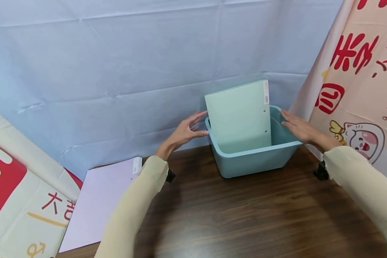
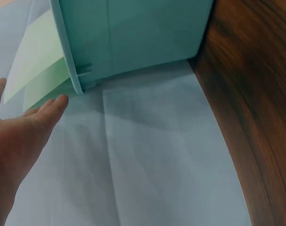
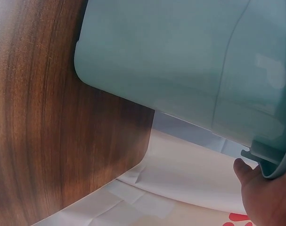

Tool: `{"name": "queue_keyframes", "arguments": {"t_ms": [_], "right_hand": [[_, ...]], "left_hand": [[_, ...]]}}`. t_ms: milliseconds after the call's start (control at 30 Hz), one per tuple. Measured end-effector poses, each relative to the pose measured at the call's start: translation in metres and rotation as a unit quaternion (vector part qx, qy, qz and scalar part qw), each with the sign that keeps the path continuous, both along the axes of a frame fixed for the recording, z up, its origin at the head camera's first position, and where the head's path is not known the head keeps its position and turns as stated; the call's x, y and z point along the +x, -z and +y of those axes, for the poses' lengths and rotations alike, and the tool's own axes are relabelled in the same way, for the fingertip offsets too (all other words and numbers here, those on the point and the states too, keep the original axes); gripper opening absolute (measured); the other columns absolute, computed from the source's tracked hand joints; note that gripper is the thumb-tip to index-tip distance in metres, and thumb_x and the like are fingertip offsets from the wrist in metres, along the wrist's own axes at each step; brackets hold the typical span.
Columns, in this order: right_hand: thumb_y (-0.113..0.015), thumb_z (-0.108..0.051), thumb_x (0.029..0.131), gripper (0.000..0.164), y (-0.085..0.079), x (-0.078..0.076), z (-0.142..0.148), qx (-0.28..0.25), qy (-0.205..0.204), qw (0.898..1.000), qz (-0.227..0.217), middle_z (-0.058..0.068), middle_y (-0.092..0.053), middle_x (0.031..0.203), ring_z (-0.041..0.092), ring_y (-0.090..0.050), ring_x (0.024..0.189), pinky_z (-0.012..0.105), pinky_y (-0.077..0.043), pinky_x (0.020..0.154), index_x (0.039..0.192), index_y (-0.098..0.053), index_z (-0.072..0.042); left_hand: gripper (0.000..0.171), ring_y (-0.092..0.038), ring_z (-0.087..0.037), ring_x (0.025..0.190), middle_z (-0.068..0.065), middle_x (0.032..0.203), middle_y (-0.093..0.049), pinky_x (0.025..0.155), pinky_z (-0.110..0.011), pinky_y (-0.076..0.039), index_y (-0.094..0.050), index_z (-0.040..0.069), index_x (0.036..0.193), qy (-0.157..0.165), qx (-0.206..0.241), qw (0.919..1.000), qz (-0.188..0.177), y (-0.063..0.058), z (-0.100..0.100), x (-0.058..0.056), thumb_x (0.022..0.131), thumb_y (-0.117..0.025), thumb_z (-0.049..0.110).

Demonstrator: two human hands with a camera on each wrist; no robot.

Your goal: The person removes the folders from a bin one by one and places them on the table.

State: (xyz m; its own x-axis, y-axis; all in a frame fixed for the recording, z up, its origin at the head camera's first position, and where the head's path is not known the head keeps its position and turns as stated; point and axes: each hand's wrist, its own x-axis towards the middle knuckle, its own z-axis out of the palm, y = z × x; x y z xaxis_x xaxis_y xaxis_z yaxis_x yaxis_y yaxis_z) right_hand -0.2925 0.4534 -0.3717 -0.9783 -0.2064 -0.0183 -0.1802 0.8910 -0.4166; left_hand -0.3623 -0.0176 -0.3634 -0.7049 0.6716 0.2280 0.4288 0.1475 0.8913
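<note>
A blue-green plastic tub (image 1: 249,163) stands on the table at the back right. Leaning upright inside it is a pale green folder (image 1: 240,116) with a label and two punched holes; its top edge rises above the rim. My left hand (image 1: 185,132) is at the tub's left rim, thumb and fingers spread apart, and the left wrist view shows nothing in it. At the opposite end, my right hand (image 1: 298,127) lies at the right rim with fingers straight over the edge. Its thumb (image 3: 244,172) is outside the tub; the right wrist view hides its other fingers.
A lilac folder (image 1: 104,200) with a white label lies at the table's left side, partly covered by my left sleeve. Pale blue cloth (image 1: 132,64) hangs behind the wooden table (image 1: 245,215). A printed cloth (image 1: 358,82) hangs at the right.
</note>
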Motion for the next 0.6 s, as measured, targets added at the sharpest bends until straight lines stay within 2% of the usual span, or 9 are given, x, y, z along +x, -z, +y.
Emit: {"name": "queue_keyframes", "arguments": {"t_ms": [267, 600], "right_hand": [[-0.029, -0.035, 0.117, 0.07, 0.003, -0.001, 0.001, -0.011, 0.001, 1.0, -0.005, 0.027, 0.008, 0.174, 0.051, 0.005, 0.16, 0.073, 0.0, 0.124, 0.167, 0.006, 0.0], [-0.031, -0.034, 0.117, 0.07, 0.002, 0.001, 0.003, -0.01, -0.005, 1.0, 0.004, 0.029, 0.006, 0.173, 0.053, 0.004, 0.159, 0.076, -0.003, 0.122, 0.167, 0.004, 0.0]], "left_hand": [[0.079, -0.022, -0.023, 0.162, -0.004, 0.179, -0.01, 0.128, -0.043, -0.03, -0.041, 0.037, 0.164, -0.01, -0.016, 0.9998, -0.008, 0.0, 0.017, -0.006, 0.097, -0.08, 0.023], [0.078, -0.02, -0.027, 0.163, 0.001, 0.178, -0.01, 0.128, -0.05, -0.029, -0.042, 0.041, 0.163, -0.028, 0.009, 0.9993, -0.024, -0.001, 0.034, -0.011, 0.096, -0.08, 0.028]]}}
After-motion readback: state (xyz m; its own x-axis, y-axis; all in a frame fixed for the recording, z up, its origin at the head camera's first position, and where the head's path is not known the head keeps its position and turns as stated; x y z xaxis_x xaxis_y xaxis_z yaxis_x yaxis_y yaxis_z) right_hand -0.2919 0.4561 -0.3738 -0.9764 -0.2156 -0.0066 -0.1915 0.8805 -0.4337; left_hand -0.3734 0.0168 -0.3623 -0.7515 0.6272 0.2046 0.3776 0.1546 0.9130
